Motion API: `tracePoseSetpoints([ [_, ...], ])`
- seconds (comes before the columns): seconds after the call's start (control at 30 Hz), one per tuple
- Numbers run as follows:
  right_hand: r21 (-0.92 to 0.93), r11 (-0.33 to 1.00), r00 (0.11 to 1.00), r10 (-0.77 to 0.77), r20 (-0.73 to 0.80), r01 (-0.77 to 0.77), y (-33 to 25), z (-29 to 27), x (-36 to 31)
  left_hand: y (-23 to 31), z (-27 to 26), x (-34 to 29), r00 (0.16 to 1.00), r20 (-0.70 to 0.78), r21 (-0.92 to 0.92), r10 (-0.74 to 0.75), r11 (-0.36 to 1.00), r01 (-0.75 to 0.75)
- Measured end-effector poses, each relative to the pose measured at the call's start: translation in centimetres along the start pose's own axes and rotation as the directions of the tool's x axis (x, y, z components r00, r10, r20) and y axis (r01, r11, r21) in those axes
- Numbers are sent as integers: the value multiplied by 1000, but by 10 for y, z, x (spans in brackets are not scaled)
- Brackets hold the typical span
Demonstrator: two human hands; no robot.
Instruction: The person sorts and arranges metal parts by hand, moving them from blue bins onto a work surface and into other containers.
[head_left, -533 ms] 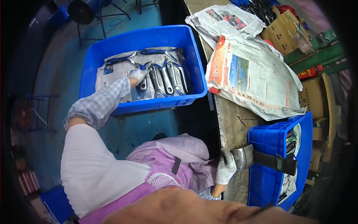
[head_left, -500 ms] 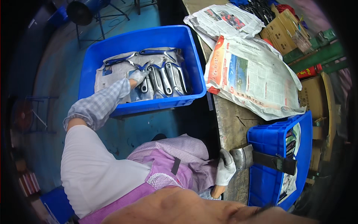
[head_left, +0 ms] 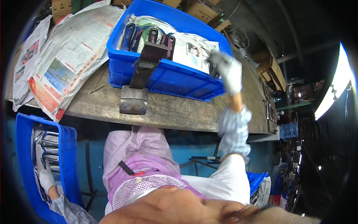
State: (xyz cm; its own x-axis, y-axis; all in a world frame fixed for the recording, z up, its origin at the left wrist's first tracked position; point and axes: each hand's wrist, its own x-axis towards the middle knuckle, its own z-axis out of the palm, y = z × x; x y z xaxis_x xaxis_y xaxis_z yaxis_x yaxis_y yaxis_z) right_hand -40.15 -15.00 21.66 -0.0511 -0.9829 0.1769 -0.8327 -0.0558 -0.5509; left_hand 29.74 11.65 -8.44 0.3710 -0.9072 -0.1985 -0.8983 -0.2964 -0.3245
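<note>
My left hand, in a white glove with greyed fingertips, reaches into the blue bin at the lower left. Its fingers look stretched out beside several chrome wrenches, which lie side by side on newspaper. On the right, my gloved right hand is blurred over the right end of the blue crate on the bench. Its fingers are closed around something dark, too smeared to name. Dark-handled tools with holes in their ends lie at the crate's left side, on printed paper.
A curved metal block sits on the worn bench, with a dark bar rising from it across the crate's edge. Newspaper sheets cover the bench's left. Cardboard boxes stand behind. Below the bench are dark metal legs.
The view has turned right, toward the bench. My right hand has left the spot by the metal block and come over the crate's right end. My left hand stays in the lower bin.
</note>
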Motion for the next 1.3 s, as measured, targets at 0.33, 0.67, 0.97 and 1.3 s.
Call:
tracePoseSetpoints([
  [0.33,-255,853,799,518,306,-455,146,-32,88,211,-183,5,637,-771,-522,-6,579,-626],
  [0.67,483,815,826,-10,563,-319,-19,1,-140,323,-315,-20,186,-954,-139,233,203,-969],
  [0.97,590,787,910,-94,403,-180,-18,209,-137,371,-189,-13,699,-482,-846,528,-73,-528],
  [1.3,568,823,998,-25,49,-7,-33,230,-80,329,-185,3,982,-10,-999,189,-52,0],
])
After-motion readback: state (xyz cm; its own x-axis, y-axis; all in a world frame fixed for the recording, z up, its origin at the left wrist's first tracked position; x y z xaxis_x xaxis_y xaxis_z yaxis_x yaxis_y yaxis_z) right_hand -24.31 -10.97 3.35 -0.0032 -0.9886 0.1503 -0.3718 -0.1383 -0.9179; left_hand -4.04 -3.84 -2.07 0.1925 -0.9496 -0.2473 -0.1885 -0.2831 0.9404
